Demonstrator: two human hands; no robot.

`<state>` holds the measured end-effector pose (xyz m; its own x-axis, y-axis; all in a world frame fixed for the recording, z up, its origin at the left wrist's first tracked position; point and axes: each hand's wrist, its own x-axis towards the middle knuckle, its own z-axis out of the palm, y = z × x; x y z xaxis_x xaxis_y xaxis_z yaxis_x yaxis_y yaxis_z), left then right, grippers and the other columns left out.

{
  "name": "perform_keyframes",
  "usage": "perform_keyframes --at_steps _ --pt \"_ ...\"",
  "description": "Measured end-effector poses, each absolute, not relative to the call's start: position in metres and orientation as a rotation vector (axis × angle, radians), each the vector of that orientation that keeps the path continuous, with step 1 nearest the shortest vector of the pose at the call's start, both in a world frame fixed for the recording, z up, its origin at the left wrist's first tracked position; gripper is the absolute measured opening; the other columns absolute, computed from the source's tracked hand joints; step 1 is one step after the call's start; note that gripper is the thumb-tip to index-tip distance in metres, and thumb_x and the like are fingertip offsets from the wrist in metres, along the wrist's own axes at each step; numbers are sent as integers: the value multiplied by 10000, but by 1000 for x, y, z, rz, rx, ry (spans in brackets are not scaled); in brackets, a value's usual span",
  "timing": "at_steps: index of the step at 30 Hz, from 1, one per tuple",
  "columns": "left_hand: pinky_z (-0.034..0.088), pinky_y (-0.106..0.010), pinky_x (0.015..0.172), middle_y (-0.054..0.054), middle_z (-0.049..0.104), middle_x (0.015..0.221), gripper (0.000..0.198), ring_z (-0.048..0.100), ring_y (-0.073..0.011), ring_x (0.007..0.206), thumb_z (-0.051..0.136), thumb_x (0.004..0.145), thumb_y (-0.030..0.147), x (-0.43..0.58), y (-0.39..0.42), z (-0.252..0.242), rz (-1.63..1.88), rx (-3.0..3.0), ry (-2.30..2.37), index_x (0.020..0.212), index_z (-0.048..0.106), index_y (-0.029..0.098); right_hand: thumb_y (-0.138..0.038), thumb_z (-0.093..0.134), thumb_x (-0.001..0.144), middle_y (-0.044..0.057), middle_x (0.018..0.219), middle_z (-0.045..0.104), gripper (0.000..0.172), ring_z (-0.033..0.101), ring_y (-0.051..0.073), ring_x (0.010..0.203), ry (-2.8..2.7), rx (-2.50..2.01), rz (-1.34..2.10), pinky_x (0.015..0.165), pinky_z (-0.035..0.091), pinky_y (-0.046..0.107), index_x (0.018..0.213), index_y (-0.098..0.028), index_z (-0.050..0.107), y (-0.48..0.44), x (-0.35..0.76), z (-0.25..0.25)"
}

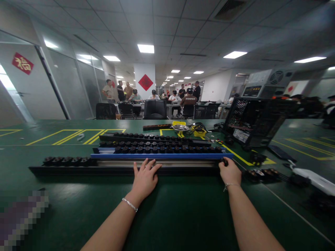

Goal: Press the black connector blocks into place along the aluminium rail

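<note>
A long black power strip housing (183, 169) lies across the green table in front of me, its metal channel open at the top. Several black socket modules (67, 160) sit in its left end. My left hand (145, 177) rests on the middle of the housing, fingers spread. At the right end, my right hand (230, 171) pinches a small black socket module (224, 161) against the channel; the fingers partly hide it. Just behind runs a blue-edged strip (162, 156) with a row of black sockets, and another black strip (125, 135) lies beyond that.
To the right stand an open computer case (251, 122) and loose black modules (264, 174). A metal dish (181, 127) and yellow items (199, 131) with cables lie at the back. A white tool-like object (314, 179) is far right. People sit and stand in the background.
</note>
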<state>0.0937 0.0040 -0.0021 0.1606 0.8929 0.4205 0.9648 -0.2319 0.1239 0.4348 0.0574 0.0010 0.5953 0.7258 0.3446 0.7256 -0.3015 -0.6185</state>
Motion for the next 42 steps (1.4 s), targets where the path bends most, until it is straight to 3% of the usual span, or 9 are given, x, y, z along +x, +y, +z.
perform_keyframes --at_steps 16,30,42 --pt "44 -675 1028 17 471 1352 460 290 -285 1314 473 786 221 93 3 -1 -622 -2243 -1842 1205 500 407 -234 365 787 150 1136 584 463 543 249 1007 -1103 -2039 -98 866 418 362 1191 -110 553 57 436 0" --pt "38 -675 1028 15 468 1355 458 290 -283 1315 478 785 216 94 4 -2 -620 -2242 -1851 1201 506 406 -395 476 712 126 955 660 448 601 271 834 -989 -2201 112 736 457 375 1076 -197 645 59 462 -9" --pt "10 -667 1033 27 480 1343 461 303 -275 1307 453 789 214 91 4 -5 -674 -2251 -1812 1206 495 406 -431 368 810 133 1147 594 481 572 291 971 -1142 -2271 93 732 441 389 1228 -251 525 59 452 -6"
